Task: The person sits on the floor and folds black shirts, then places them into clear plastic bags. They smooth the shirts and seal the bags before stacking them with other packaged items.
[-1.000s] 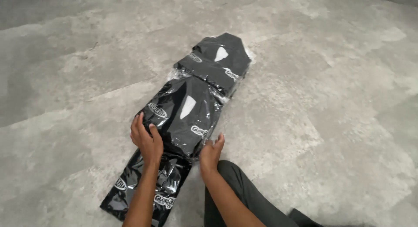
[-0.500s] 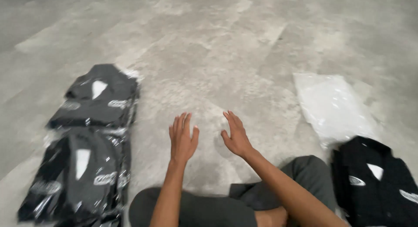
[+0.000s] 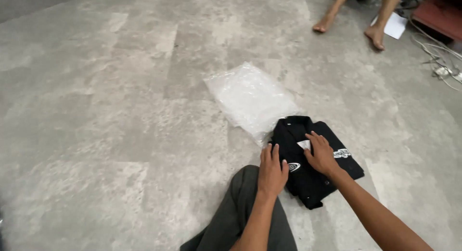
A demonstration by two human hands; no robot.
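While seated on the grey floor (image 3: 120,135), both hands pressed flat on a folded black shirt (image 3: 315,176) lying at about four o'clock from the middle of the view. Left hand (image 3: 272,171) spread over the shirt's near left edge, fingers (image 3: 275,152) released and straight, grasping nothing. Right hand (image 3: 321,154) laid across the collar area, fingers (image 3: 315,138) likewise released, palm down beside a small white tag (image 3: 303,144). White printed marks visible on the shirt at either side of the right hand. Touching the shirt's far corner, at about eleven o'clock from it, an empty clear plastic bag (image 3: 250,97), crinkled and flat on the floor, partly tucked under the shirt's edge. At six o'clock, a bent knee in dark grey trousers (image 3: 240,212), just beside the shirt and under the left forearm. Well apart at one o'clock, another person's bare feet (image 3: 349,29), a white sheet of paper (image 3: 397,25) and a tangle of white cables (image 3: 440,58) near a reddish object (image 3: 440,12).
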